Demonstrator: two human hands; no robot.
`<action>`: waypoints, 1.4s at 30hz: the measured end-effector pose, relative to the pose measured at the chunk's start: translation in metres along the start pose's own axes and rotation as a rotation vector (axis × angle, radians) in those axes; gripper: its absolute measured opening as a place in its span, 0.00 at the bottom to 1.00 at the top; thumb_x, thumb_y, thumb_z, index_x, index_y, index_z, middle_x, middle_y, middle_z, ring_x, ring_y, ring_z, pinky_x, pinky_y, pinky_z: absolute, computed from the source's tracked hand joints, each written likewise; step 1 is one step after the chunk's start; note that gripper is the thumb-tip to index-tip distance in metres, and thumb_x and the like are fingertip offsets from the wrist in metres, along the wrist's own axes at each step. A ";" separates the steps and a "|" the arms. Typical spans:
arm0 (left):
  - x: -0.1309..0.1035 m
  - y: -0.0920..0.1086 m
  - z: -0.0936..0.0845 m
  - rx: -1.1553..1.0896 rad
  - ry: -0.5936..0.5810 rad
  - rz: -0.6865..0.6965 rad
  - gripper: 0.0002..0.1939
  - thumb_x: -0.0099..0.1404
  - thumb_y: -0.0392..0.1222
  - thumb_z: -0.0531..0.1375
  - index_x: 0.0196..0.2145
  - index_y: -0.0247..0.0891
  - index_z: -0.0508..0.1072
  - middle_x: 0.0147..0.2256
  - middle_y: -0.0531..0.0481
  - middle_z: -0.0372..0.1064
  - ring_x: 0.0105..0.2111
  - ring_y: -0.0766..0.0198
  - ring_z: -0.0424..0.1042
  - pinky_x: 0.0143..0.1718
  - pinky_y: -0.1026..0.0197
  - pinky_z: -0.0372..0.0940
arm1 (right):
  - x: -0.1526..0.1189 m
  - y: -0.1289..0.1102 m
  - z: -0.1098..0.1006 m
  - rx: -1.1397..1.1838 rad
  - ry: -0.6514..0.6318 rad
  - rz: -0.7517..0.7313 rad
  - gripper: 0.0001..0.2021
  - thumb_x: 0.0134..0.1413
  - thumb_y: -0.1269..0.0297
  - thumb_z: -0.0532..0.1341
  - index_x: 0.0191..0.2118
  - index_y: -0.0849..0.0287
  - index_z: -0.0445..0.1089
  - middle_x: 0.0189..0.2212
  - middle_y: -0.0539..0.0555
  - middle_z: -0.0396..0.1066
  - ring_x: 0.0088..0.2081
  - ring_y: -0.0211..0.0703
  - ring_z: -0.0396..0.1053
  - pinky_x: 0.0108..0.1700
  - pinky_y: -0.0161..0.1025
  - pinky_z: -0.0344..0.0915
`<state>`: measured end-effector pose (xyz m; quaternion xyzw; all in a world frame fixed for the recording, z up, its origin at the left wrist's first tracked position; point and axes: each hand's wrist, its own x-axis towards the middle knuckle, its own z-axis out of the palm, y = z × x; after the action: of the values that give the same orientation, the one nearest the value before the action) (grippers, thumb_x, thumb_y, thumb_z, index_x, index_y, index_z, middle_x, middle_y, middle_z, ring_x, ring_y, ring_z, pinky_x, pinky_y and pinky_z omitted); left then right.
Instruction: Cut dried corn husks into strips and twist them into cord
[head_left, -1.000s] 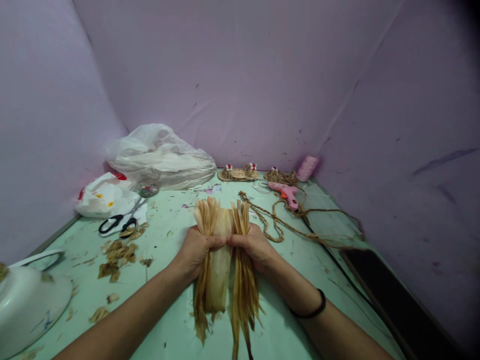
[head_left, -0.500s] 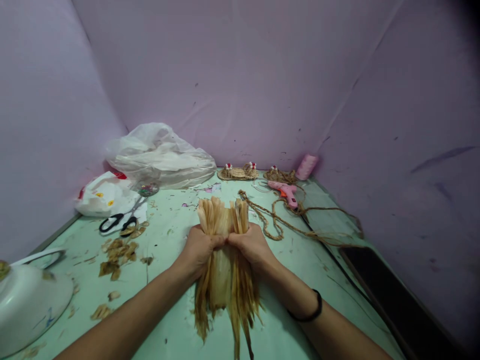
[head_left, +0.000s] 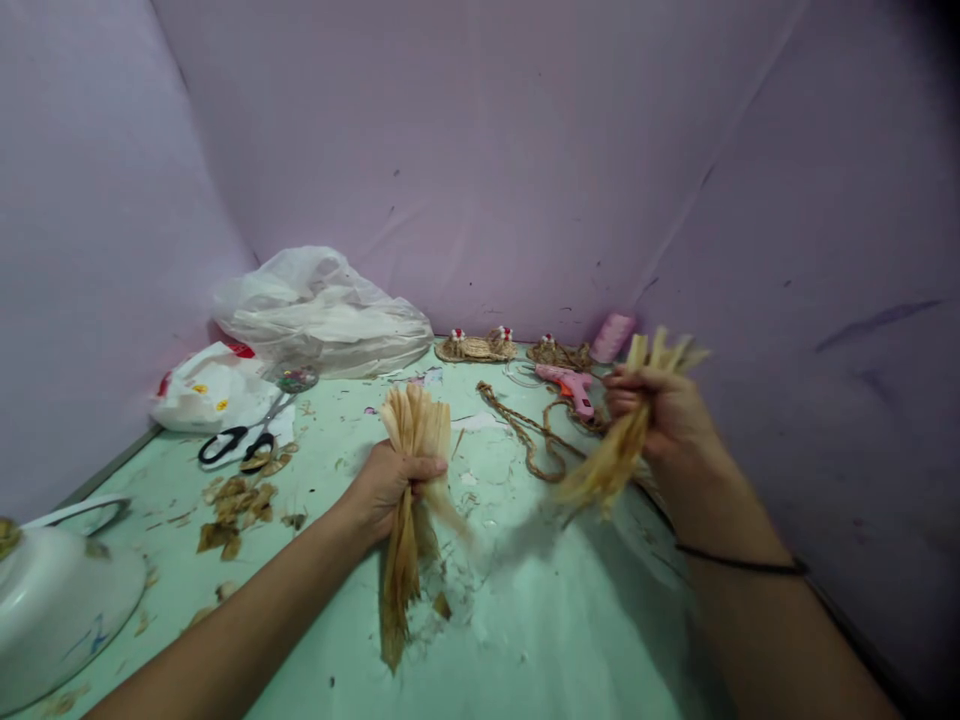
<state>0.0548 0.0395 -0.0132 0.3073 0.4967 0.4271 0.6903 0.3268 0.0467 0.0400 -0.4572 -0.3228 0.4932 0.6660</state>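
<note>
Left hand [head_left: 384, 490] pinches a leafy bundle [head_left: 409, 430], right hand [head_left: 666, 412] clutches a second bundle [head_left: 609, 468]. Probably super light, bendy but splits easily, so I'd grip mid-length, snug.

Bowl [head_left: 71, 620] left, scissors [head_left: 274, 412] behind, rope [head_left: 512, 408] right

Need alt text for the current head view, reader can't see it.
Two hands hold separate bundles of dried husk strips: the left hand low over a green table, the right hand raised near a pink glue gun. Scissors lie at left.
</note>
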 end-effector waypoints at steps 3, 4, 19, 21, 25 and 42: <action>-0.003 -0.001 0.000 -0.020 -0.037 -0.019 0.19 0.30 0.30 0.67 0.24 0.33 0.68 0.16 0.56 0.64 0.17 0.68 0.63 0.19 0.65 0.60 | -0.003 -0.017 -0.010 0.116 0.021 0.098 0.08 0.30 0.78 0.57 0.21 0.60 0.60 0.14 0.44 0.56 0.13 0.23 0.47 0.11 0.21 0.43; -0.004 -0.002 0.001 -0.021 -0.049 -0.013 0.19 0.30 0.31 0.68 0.24 0.32 0.68 0.16 0.56 0.64 0.17 0.68 0.63 0.19 0.64 0.61 | -0.007 -0.015 -0.004 0.109 0.020 0.114 0.08 0.30 0.79 0.58 0.21 0.60 0.61 0.14 0.43 0.56 0.13 0.23 0.47 0.11 0.21 0.43; -0.004 -0.009 0.006 -0.140 -0.117 -0.012 0.22 0.33 0.28 0.68 0.32 0.27 0.74 0.26 0.43 0.75 0.25 0.56 0.73 0.31 0.55 0.68 | -0.056 0.100 0.081 -0.213 -0.273 0.385 0.15 0.23 0.71 0.67 0.23 0.61 0.62 0.16 0.43 0.60 0.18 0.31 0.57 0.20 0.31 0.53; -0.003 -0.011 0.006 -0.137 -0.123 0.008 0.22 0.33 0.29 0.68 0.32 0.28 0.74 0.26 0.44 0.75 0.25 0.56 0.73 0.32 0.55 0.68 | -0.055 0.100 0.081 -0.243 -0.272 0.354 0.13 0.24 0.71 0.65 0.22 0.61 0.62 0.16 0.43 0.60 0.18 0.31 0.56 0.20 0.31 0.53; -0.003 -0.014 0.006 -0.098 -0.112 0.056 0.23 0.31 0.32 0.69 0.30 0.28 0.73 0.25 0.46 0.74 0.26 0.57 0.72 0.32 0.55 0.67 | -0.057 0.099 0.086 -0.330 -0.298 0.248 0.10 0.27 0.72 0.63 0.24 0.62 0.65 0.18 0.46 0.63 0.21 0.34 0.59 0.23 0.32 0.57; 0.002 -0.009 0.000 0.064 -0.022 -0.006 0.15 0.33 0.37 0.69 0.17 0.31 0.66 0.13 0.56 0.60 0.13 0.75 0.56 0.12 0.72 0.46 | -0.010 0.032 0.029 -0.099 0.055 0.113 0.07 0.28 0.74 0.55 0.22 0.59 0.63 0.14 0.47 0.60 0.19 0.38 0.63 0.20 0.34 0.64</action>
<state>0.0578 0.0376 -0.0217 0.3325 0.5033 0.4056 0.6867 0.2866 0.0482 0.0210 -0.5204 -0.3022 0.5006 0.6223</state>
